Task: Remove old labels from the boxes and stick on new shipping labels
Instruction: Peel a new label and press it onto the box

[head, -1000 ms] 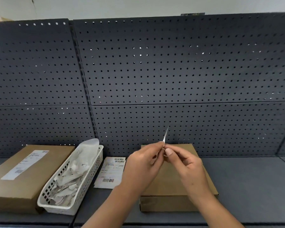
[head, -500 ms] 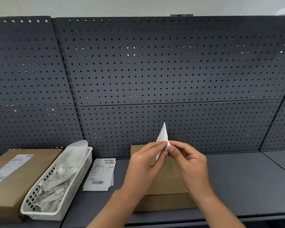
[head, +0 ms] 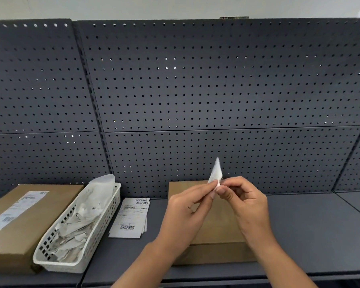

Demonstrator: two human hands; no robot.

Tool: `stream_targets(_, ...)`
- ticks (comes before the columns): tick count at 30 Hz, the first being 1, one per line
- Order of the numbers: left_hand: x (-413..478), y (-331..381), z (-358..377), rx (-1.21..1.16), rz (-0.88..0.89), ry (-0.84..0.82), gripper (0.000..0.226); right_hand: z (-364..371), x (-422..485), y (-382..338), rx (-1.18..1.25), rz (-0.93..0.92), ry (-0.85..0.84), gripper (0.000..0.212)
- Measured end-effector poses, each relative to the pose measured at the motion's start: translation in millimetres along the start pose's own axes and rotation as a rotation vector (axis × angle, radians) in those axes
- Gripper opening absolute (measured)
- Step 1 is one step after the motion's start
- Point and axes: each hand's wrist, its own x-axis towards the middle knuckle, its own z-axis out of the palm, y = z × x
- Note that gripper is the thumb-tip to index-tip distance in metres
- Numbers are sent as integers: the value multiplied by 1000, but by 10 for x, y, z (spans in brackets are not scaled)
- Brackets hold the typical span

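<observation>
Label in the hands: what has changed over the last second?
The label turned from edge-on to show more of its white face. The left hand and right hand still pinch its lower corner. The plain box, labelled box, basket and label stack stayed put.

Single head-worn wide-angle view, facing forward and slightly down, close to the shelf [head: 299, 235], pegboard [head: 195, 90] straight ahead

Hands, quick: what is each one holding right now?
Left hand: closed, pinching the white label at its lower end.
Right hand: closed, pinching the same label's lower end.
</observation>
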Motion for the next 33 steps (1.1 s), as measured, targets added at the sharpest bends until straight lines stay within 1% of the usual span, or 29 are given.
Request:
stream_targets(4, 5, 60, -25, -21, 25, -36, 31, 3, 26, -48, 17, -42, -25, 7)
stream_targets(11, 3, 79, -39, -53, 20, -51, 29, 26, 38, -78, 21, -66, -61, 7)
stream_targets(18, -12, 107, -88, -120, 6, -66, 30, 19, 39, -92, 45, -62, -108, 15)
stream_targets(28, -25, 97, -146, -152, -71, -41, 31, 67, 9, -178, -37, -9, -191, 5)
stream_targets(33, -33, 188, -209, -275, -182, -40, 23, 72, -6, -213, -89, 34, -275, 2)
